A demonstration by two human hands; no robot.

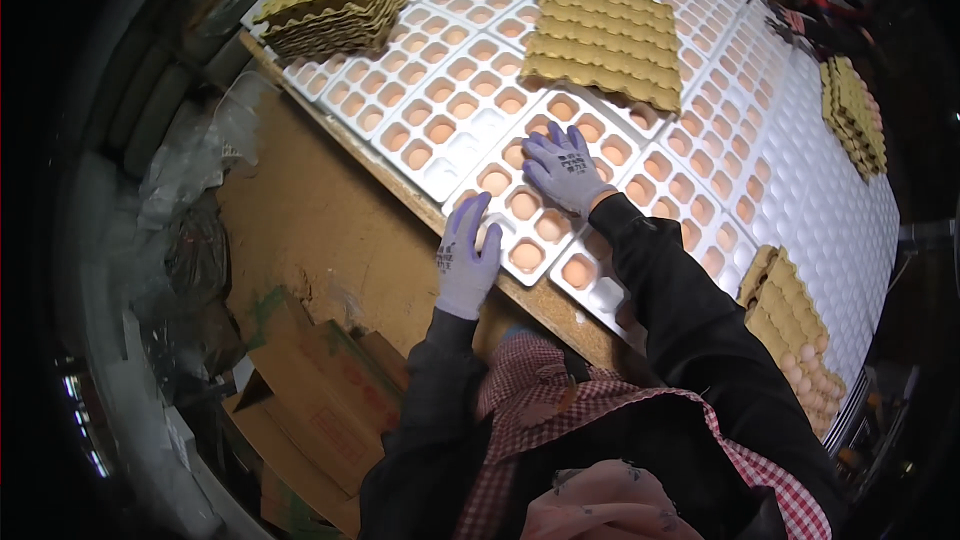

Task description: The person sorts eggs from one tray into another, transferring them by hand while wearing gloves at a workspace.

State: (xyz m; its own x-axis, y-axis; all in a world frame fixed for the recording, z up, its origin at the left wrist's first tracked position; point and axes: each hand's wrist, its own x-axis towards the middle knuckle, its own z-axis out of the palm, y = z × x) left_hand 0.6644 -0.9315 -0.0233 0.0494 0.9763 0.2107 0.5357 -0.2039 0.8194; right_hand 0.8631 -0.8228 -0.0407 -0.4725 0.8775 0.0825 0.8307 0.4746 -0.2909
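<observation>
White moulded trays with brown eggs in their cells cover the table before me. My right hand (568, 172), in a grey and purple work glove, reaches over the nearest tray (538, 280). Its fingers are stretched out and rest on or just above the eggs there; contact is hard to tell. At the tray's near left edge is my left hand (466, 258), gloved alike, with thumb and fingers apart beside the corner cells. Neither hand visibly holds anything. An egg (527, 256) sits in a cell between my hands, near the tray's front edge.
A yellowish pulp egg flat (605, 45) lies across the trays ahead. More flats (340, 0) are stacked at the far left, others (855, 115) at the right. Loose eggs (808, 375) sit on a flat at the near right. Cardboard boxes (320, 410) stand below left.
</observation>
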